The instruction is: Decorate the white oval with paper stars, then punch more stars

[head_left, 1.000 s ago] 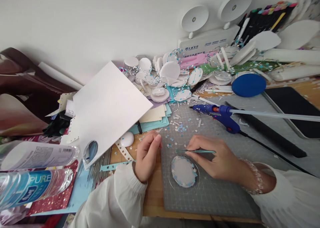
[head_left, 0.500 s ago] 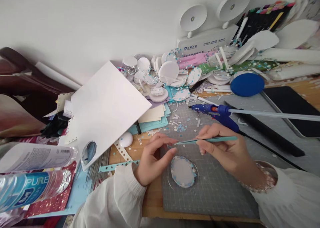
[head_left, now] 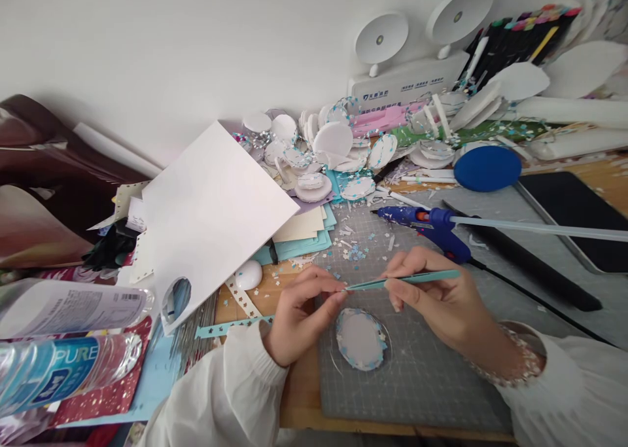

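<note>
My right hand [head_left: 432,296] is closed around a pair of teal tweezers [head_left: 417,278], whose tip points left. At that tip, the thumb and forefinger of my left hand [head_left: 308,313] are pinched together. Whatever they grip is too small to make out. Just below the fingertips a white oval disc [head_left: 362,339], edged with small blue and white flower pieces, lies flat on the grey cutting mat [head_left: 417,394]. A thin clear strand loops around it. Loose flower pieces [head_left: 356,252] are scattered on the mat beyond my hands.
A blue glue gun [head_left: 426,228] with a long glue stick lies behind my right hand, near a black bar [head_left: 534,264] and a phone [head_left: 579,218]. White discs [head_left: 333,139] pile against the wall. At left are a white board [head_left: 216,205] and a water bottle [head_left: 63,368].
My left thumb has come up to meet the forefinger, closing the gap at the tweezers' tip. The tweezers' tip has dropped slightly. The disc stays on the mat.
</note>
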A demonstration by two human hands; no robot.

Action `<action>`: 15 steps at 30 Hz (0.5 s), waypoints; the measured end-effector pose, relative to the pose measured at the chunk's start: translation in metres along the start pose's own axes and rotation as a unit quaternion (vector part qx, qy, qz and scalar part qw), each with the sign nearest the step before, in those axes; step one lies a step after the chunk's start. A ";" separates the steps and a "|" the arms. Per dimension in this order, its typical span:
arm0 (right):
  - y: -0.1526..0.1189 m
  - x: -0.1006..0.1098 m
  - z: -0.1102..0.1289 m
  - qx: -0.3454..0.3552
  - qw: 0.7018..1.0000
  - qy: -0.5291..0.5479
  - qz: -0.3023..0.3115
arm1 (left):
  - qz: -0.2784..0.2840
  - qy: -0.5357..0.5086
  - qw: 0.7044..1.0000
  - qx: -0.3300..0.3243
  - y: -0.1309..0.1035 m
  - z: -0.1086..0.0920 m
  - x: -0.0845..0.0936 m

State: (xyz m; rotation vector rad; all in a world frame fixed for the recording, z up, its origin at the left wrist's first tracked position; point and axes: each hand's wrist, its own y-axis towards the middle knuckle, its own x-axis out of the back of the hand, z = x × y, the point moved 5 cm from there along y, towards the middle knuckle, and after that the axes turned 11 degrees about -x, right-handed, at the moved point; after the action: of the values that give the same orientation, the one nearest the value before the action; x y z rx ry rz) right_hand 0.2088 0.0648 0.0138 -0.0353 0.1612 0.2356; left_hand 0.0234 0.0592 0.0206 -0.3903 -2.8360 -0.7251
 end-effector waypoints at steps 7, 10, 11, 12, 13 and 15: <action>0.000 0.001 0.009 0.037 0.999 -0.028 -0.018 | 0.016 -0.004 1.000 0.012 0.001 0.000 0.000; -0.001 0.000 0.013 0.049 0.997 -0.050 -0.020 | 0.011 -0.001 1.000 0.013 0.002 0.000 0.000; -0.001 0.000 0.014 0.058 0.996 -0.065 -0.024 | 0.007 -0.001 1.000 0.013 0.002 0.000 0.001; -0.002 -0.001 0.016 0.068 0.994 -0.082 -0.028 | 0.003 -0.002 1.000 0.012 0.002 0.000 0.001; -0.003 -0.001 0.018 0.079 0.991 -0.100 -0.032 | -0.002 -0.002 1.000 0.011 0.002 0.000 0.002; -0.003 -0.002 0.021 0.097 0.987 -0.127 -0.033 | -0.014 -0.002 1.000 0.003 0.003 -0.002 0.004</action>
State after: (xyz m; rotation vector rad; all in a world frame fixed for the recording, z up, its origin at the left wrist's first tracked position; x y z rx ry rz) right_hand 0.2107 0.0622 0.0348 0.1822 -0.0716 0.1554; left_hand 0.0208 0.0611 0.0242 -0.3532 -2.8526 -0.7208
